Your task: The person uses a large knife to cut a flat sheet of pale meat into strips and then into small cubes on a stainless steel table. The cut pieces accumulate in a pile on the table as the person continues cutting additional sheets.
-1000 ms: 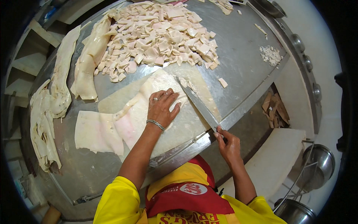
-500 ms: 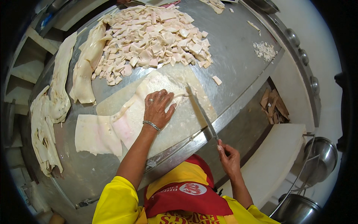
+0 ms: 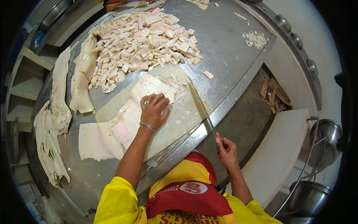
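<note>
A large pale sheet of pork skin [image 3: 130,98] lies partly on a translucent cutting board [image 3: 169,127] and partly on the metal table. My left hand [image 3: 154,111], with a ring and a chain bracelet, presses down on the sheet with its fingers bent and drawn in. In my right hand [image 3: 226,150], past the table's front edge, is the handle of a long knife [image 3: 201,104]. Its blade reaches over the right part of the board, and the tip is just right of the sheet's far end. The blade's exact contact with the skin is hard to make out.
A big heap of cut skin pieces [image 3: 143,44] covers the far part of the metal table [image 3: 223,44]. Long uncut strips [image 3: 82,80] lie at left. One loose piece [image 3: 208,75] and white scraps [image 3: 255,40] sit at right. Metal pots [image 3: 325,138] stand at lower right.
The fingers of my left hand have drawn in on the sheet. My right hand and the knife have shifted slightly left and away from me. The whole view has turned a little.
</note>
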The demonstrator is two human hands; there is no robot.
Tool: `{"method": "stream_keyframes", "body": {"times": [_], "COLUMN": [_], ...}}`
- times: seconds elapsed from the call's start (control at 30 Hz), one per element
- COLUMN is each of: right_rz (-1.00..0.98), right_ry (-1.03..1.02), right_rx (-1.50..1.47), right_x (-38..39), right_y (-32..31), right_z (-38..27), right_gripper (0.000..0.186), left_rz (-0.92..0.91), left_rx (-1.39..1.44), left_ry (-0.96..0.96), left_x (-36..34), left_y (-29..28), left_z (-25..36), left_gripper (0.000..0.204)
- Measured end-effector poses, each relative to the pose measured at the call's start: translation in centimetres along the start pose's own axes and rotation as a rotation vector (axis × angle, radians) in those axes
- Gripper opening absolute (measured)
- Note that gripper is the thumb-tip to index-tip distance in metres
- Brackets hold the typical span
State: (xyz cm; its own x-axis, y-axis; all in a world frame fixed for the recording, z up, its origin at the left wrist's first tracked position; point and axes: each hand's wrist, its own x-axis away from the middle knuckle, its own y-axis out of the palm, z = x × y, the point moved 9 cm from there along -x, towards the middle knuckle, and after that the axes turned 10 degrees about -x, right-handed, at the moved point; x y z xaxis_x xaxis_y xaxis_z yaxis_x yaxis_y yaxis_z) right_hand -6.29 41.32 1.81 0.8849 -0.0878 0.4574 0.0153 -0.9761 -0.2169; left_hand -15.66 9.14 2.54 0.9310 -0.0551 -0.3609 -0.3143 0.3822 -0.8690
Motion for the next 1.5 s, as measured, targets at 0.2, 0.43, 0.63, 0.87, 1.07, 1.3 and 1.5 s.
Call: {"method": "stream_keyframes", "body": {"times": [0.2, 0.43, 0.63, 0.87, 1.07, 1.3, 1.5], "right_rz": [-0.068, 0.029, 0.043, 0.028, 0.041, 0.016, 0.007], "right_ry": [-0.128, -0.298, -0.386, -0.400, -0.366, -0.320, -0.323], "right_rx": [0.029, 0.322, 0.461, 0.490, 0.438, 0.459, 0.450], "right_x": [2.5, 3.1, 0.9, -1.5, -3.9, -5.6, -5.0], "right_y": [2.1, 4.5, 6.2, 8.3, 9.7, 10.6, 8.8], "right_z": [-0.6, -0.6, -2.2, -3.8, -5.3, -5.9, -4.8], "right_gripper": [0.032, 0.031, 0.034, 0.036, 0.039, 0.041, 0.042], "left_rz": [0.038, 0.014, 0.009, 0.015, -0.005, -0.008, -0.008], "left_rx": [0.010, -0.019, 0.009, -0.005, 0.032, 0.041, 0.025], "left_ry": [0.032, 0.012, -0.013, -0.006, -0.026, -0.024, -0.047], "left_x": [0.0, 0.2, 0.0, 0.0, 0.1, 0.4, 0.3], "left_y": [-0.4, 0.2, 0.3, 0.5, 0.7, 0.6, 0.6], "left_z": [0.4, 0.0, -0.2, -0.5, -0.8, -0.9, -1.1], "left_gripper": [0.027, 0.023, 0.024, 0.025, 0.025, 0.024, 0.021]}}
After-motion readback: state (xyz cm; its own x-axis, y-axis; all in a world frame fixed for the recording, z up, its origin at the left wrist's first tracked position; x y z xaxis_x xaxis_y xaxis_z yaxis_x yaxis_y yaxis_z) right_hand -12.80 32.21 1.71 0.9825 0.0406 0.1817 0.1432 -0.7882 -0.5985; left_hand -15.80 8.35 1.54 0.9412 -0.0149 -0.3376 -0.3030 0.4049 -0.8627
